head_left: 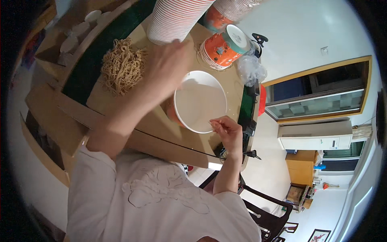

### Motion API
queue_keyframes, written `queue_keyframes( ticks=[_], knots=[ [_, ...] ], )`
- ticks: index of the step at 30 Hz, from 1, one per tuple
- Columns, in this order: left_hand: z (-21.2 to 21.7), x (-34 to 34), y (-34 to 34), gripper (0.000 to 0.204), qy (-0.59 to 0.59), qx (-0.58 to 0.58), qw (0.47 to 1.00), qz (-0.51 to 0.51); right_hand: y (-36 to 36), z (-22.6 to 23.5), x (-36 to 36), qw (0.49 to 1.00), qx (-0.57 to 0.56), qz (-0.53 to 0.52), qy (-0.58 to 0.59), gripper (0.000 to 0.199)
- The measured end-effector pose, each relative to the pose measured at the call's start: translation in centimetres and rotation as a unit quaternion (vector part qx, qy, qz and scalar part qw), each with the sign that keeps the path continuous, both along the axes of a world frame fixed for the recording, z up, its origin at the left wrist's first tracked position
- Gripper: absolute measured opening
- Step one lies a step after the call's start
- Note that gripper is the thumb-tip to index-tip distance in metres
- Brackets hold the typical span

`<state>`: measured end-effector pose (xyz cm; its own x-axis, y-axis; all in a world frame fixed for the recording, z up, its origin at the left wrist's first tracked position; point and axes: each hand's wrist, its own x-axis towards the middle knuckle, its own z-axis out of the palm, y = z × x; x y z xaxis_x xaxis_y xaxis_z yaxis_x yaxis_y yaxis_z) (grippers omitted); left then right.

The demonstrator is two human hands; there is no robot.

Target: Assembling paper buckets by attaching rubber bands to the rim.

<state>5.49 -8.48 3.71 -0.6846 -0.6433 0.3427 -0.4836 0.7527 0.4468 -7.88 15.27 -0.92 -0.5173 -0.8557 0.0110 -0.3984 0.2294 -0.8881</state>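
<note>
Bowl [200,101] is the big white paper one, orange on the outside, empty inside, sitting on the cardboard [157,133] that covers the table, pretty close to the near edge and toward the right side. My right hand [228,130] is at the bowl's near rim, thumb and fingertips pinched together right at the edge. Looks like they're pinching something thin there, but it's too small to say what, so I can't tell if I'm actually holding anything. My left hand [167,66] reaches across to the bowl's far-left rim, fingers curled loosely over the edge. Can't really tell if it's gripping the rim or just resting on it, since the back of the hand hides the fingers.

Left of that hand there's a pile of dry noodles [122,69] lying on the cardboard, well apart from the bowl. Further back, a tall stack of bowls [175,18] with red-striped rims leans in from the far edge, just past my left hand. To the right of it, another orange bowl [223,47] lies on its side with a noodle nest tucked against it. Crumpled clear plastic [250,68] sits at the far right corner of the table, just beside that tipped bowl.
</note>
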Motion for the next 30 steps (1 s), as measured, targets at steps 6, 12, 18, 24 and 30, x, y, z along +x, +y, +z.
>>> queue_keyframes(
  ticks=[6,12,18,24,30],
  knots=[
    [-3.8,-0.4,9.4,0.029,0.175,0.122,0.928,-0.306,0.1,0.1,0.0,1.0,-0.017,0.007,-0.007,0.006],
    [-4.6,-1.8,10.9,0.037,0.057,0.329,0.892,-0.305,0.0,-0.8,1.1,0.993,-0.095,-0.035,-0.053,0.005],
    [-4.7,-1.4,9.9,0.038,-0.007,0.239,0.927,-0.29,0.2,-1.9,1.8,0.986,-0.139,-0.072,-0.052,0.007],
    [-4.2,-1.0,9.1,0.023,-0.042,0.304,0.885,-0.35,0.6,-2.0,1.8,0.969,-0.169,-0.139,-0.115,0.005],
    [-5.5,-1.3,10.6,0.015,0.11,0.269,0.911,-0.292,0.3,-1.9,2.4,0.97,-0.183,-0.128,-0.1,0.006]
  ],
)
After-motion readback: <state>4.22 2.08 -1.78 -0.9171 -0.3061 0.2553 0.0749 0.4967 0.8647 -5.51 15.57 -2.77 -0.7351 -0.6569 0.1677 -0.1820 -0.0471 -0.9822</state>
